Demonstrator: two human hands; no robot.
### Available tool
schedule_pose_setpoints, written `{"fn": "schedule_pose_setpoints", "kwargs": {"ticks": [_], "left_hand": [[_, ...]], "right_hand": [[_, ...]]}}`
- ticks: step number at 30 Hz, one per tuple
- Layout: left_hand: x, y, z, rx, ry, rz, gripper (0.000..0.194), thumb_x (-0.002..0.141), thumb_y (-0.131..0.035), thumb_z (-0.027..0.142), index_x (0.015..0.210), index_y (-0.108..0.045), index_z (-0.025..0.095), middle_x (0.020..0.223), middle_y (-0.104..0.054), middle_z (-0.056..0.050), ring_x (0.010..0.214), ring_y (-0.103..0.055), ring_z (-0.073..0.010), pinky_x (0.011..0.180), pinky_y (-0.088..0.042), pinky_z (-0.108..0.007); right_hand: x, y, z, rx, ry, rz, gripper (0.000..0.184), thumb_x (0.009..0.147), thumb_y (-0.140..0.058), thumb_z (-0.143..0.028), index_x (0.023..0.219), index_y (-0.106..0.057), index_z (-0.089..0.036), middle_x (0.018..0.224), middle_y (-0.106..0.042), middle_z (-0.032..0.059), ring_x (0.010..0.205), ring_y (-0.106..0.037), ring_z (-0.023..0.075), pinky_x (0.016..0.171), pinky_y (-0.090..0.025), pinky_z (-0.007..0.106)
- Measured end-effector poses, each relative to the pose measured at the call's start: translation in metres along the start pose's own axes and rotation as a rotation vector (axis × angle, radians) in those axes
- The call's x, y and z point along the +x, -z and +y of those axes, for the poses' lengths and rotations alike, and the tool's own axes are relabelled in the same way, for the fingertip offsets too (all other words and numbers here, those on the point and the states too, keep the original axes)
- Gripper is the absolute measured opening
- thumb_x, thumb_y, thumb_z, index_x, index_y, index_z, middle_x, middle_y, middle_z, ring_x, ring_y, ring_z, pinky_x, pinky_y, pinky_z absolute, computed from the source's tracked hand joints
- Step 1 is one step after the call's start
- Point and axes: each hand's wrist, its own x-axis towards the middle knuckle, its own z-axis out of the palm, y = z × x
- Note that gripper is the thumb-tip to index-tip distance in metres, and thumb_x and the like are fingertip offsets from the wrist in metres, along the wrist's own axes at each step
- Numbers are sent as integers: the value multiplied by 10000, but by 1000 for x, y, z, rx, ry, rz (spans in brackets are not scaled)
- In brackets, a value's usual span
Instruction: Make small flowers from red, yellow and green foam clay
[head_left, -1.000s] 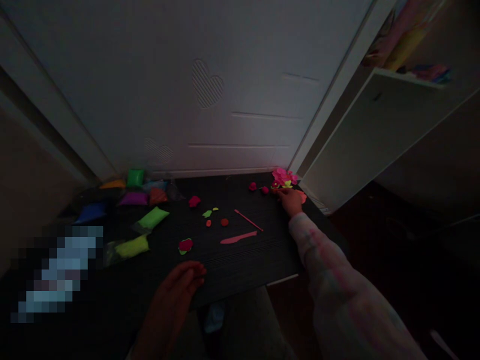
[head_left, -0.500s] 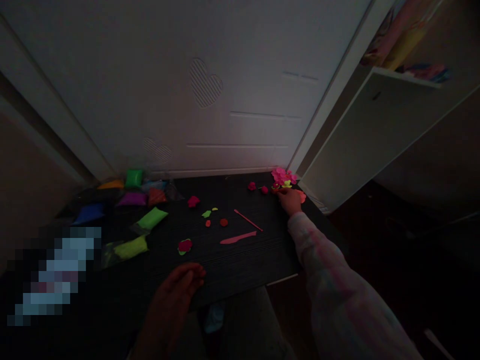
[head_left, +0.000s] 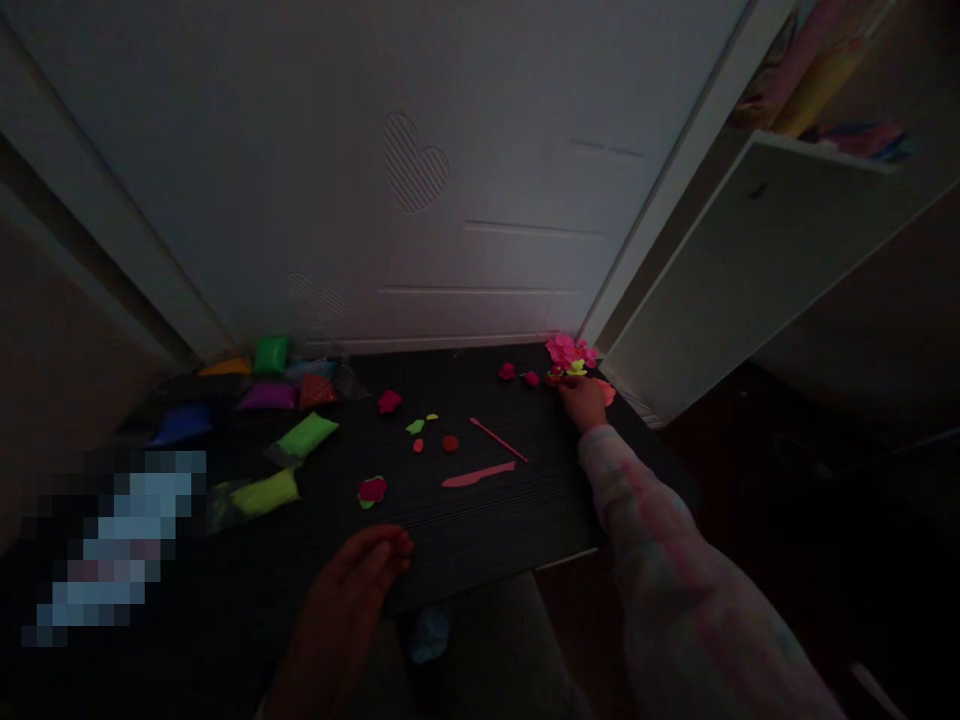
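My right hand (head_left: 584, 403) reaches to the far right of the dark table, fingertips pinched at a small red and yellow clay piece (head_left: 555, 373); what lies between them is hidden. Around it are a bunch of pink flowers (head_left: 562, 349), a yellow piece (head_left: 576, 367) and a coral piece (head_left: 606, 392). Just left sit two dark pink clay buds, the nearer one (head_left: 531, 380) by the hand. My left hand (head_left: 367, 565) rests near the front edge, fingers loosely curved and apart from the thumb, nothing visible in it. A pink-and-green clay flower (head_left: 372, 490) lies beyond it.
A pink plastic knife (head_left: 478, 475) and a thin pink stick tool (head_left: 499, 440) lie mid-table. Near them are a red clay disc (head_left: 450, 443), green bits (head_left: 415, 427) and a pink clay shape (head_left: 389, 402). Several bagged clays (head_left: 307, 435) fill the left. A white panel (head_left: 487, 260) stands behind.
The view has shifted slightly, moving everything a little to the right in the picture. Both hands hold nearly the same places and poses on the table.
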Motion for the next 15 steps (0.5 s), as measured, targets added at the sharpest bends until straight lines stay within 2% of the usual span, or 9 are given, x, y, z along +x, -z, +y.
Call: {"fn": "schedule_pose_setpoints", "kwargs": {"ticks": [7, 11, 15], "left_hand": [[1, 0, -2, -20, 9, 8, 180, 509, -724, 178, 672, -652, 150, 679, -660, -26, 687, -599, -146, 642, -473, -233], [-1, -3, -2, 14, -9, -51, 123, 566, -692, 210, 651, -647, 135, 667, -648, -35, 666, -578, -135, 656, -448, -235], [-5, -5, -2, 163, -98, -101, 93, 633, -637, 228, 612, -634, 137, 594, -600, -10, 572, -523, -105, 588, -407, -221]], "right_hand": [[-25, 14, -6, 42, 9, -5, 290, 826, -469, -311, 1069, -497, -155, 1073, -532, 62, 903, -545, 161, 760, -466, 367], [-67, 21, -22, 121, 103, -65, 249, 799, -480, -320, 887, -589, -114, 831, -618, 49, 757, -580, 159, 692, -453, 307], [-120, 15, -47, 239, 265, -204, 283, 767, -477, -403, 847, -608, -165, 764, -638, 14, 676, -587, 142, 600, -439, 252]]}}
